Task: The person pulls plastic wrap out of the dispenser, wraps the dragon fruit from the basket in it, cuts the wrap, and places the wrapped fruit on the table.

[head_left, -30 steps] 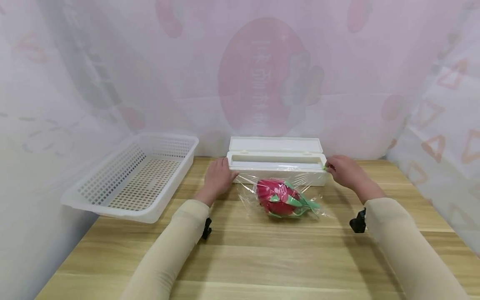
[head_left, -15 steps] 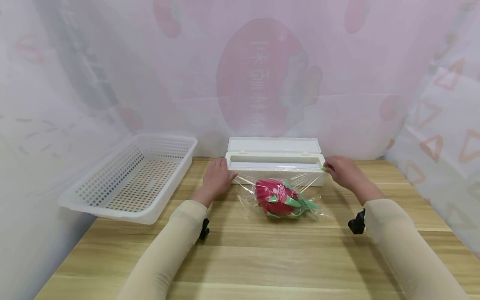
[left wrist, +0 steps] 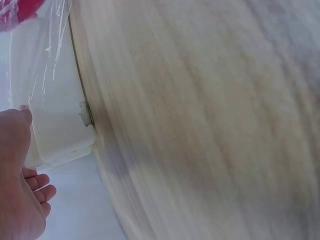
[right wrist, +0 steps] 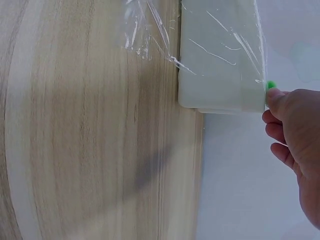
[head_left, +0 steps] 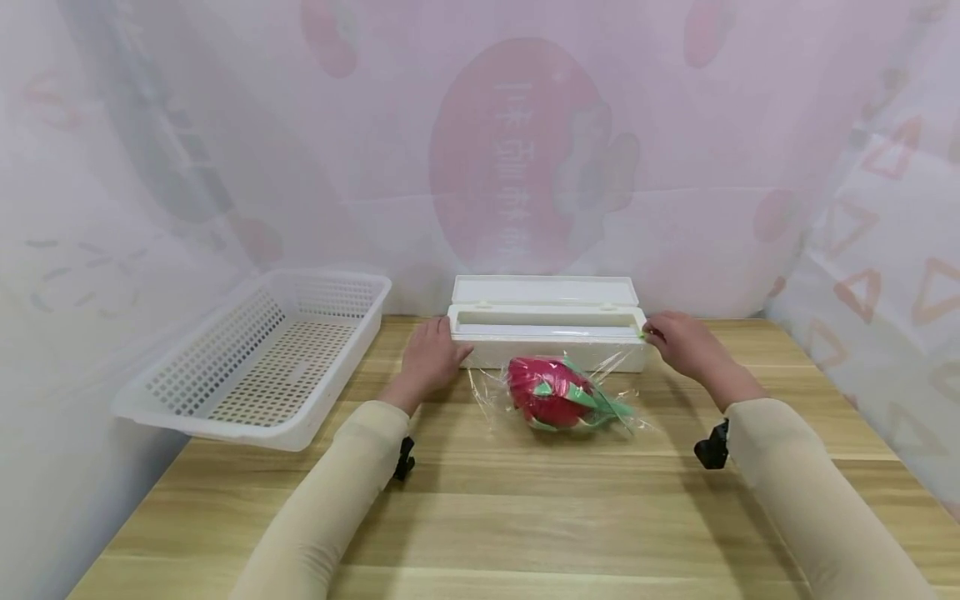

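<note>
A long white cling film dispenser [head_left: 551, 353] stands at the back of the table, lid raised. My left hand [head_left: 432, 357] grips its left end, thumb on the front edge and fingers round the end, also seen in the left wrist view. At the right end my right hand [head_left: 686, 343] pinches a small green slider [right wrist: 271, 84] between thumb and forefinger. A red dragon fruit [head_left: 551, 393] with green leaf tips, looking like a model, lies in front of the dispenser. Clear film [head_left: 487, 392] covers it and reaches the dispenser's front.
To the left stands a white perforated plastic basket [head_left: 330, 400], overhanging the table's left side. The wooden table [head_left: 540, 517] spreads out in front of the dispenser. A printed pink and white cloth [head_left: 360, 167] hangs behind and at both sides.
The film between dispenser and dragon fruit looks slacker, with fewer taut creases. The whole head view has shifted slightly left. Both hands keep their holds at the dispenser's ends.
</note>
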{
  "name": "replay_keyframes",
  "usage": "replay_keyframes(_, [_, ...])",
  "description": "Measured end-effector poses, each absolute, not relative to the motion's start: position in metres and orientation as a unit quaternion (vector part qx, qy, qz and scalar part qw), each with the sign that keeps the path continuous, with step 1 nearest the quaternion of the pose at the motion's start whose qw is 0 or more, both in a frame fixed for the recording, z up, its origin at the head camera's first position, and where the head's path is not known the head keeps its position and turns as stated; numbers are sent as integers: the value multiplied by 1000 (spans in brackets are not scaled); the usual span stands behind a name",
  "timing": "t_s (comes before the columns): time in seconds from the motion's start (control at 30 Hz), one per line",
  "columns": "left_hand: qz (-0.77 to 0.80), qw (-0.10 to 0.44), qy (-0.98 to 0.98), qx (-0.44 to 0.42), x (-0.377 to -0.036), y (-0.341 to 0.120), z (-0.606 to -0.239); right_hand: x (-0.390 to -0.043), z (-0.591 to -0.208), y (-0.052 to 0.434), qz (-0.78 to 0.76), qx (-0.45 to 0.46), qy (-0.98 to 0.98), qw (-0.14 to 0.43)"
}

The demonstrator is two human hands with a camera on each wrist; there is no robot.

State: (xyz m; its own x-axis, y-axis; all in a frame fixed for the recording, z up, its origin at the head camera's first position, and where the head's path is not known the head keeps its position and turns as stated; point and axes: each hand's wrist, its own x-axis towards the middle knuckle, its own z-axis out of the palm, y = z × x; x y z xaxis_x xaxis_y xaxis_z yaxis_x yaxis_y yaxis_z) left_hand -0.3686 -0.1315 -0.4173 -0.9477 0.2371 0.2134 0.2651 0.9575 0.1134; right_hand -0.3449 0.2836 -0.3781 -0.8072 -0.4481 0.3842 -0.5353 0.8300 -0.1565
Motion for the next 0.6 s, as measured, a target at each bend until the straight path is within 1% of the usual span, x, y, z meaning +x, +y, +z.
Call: replay_keyframes(0.6, [-95, 87, -984, -122, -369, -134, -415, -338, -374, 291, 137, 235, -950, 154])
